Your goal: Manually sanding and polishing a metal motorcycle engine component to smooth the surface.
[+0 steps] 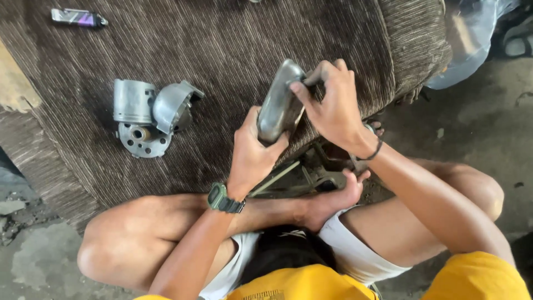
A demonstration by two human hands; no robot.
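From the head camera, looking straight down: the person is sitting cross-legged on a grey concrete floor (477,133), knees spread wide, facing a brown ribbed fabric mat (222,61). Both hands are gripping a dull grey curved metal casing (279,105), which is being held up on edge just above the near edge of the mat. The left hand (252,155), with a dark green wristwatch (222,198) on its wrist, is closing round the casing's lower end, thumb pressing on its face. The right hand (333,108), wearing a thin black wristband (373,153), is clamping the upper end, fingers curling over the top rim and thumb pressing the side. Well apart to the left, a cluster of grey metal engine parts (150,116) is lying on the mat: a cylinder, a rounded cover and a round plate with holes, all touching. Far up in the corner, a small purple and silver lighter (78,18) is resting on the mat.
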